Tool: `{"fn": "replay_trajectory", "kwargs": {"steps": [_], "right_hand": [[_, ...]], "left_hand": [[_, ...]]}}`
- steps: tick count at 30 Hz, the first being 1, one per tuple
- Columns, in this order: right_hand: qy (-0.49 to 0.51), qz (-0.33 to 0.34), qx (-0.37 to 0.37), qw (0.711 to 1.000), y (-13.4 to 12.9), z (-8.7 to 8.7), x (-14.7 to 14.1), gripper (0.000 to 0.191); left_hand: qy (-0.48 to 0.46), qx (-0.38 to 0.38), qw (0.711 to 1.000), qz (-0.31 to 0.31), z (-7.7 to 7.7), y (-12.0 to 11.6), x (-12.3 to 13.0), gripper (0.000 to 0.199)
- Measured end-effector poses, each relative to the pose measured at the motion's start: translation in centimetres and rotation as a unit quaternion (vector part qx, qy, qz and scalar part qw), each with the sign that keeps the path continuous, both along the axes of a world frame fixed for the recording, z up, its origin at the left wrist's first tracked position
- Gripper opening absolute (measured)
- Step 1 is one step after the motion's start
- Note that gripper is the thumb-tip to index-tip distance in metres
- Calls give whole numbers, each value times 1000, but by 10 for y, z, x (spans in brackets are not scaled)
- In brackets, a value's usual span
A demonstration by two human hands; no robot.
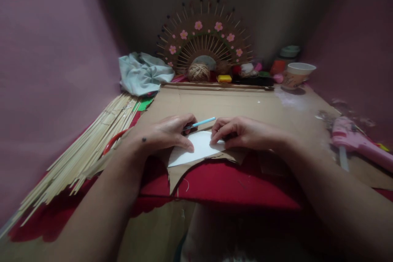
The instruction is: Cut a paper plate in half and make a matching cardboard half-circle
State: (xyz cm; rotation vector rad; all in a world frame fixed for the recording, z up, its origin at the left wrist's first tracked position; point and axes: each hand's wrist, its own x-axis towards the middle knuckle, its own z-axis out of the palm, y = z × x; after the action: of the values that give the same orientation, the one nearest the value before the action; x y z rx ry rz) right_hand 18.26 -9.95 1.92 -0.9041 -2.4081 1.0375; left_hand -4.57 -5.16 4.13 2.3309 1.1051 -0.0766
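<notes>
A white paper piece with a curved top edge (188,154) lies over brown cardboard (199,100) near the front of the table. My left hand (172,131) has a slim light blue pen (204,122) held in its curled fingers, while its thumb presses on the paper. The pen's far end points right and slightly up; its tip is hidden. At the paper's right end, my right hand (236,133) is closed, thumb and fingers pinching the edge. Below the paper, the cardboard has a curved cut edge.
Bundled thin bamboo sticks (101,139) lie on the left. A pale blue cloth (144,71), a twine ball (198,72), a yellow block (224,78) and a flower-decorated stick fan (202,28) are at the back. On the right are a paper cup (295,77) and a pink glue gun (356,137).
</notes>
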Motion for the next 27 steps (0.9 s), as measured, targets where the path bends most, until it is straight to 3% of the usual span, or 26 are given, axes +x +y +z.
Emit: {"fn": "replay_trajectory", "kwargs": {"steps": [15,19,24,27], "right_hand": [[-26,-6,28,999,-3,-1,-2,25],[-65,-40,100,992,-13,-1,-11,27],[-206,-100,283,931,-39,-3,-47,27],[-274,-155,342,885,-56,-8,-68,34]], "left_hand": [[-24,-4,1000,-13,-2,1,-2,42],[-32,6,999,-25,-5,1,-4,43],[-32,15,999,-41,-6,2,-6,43],[-36,21,998,-49,-10,3,-6,41]]}}
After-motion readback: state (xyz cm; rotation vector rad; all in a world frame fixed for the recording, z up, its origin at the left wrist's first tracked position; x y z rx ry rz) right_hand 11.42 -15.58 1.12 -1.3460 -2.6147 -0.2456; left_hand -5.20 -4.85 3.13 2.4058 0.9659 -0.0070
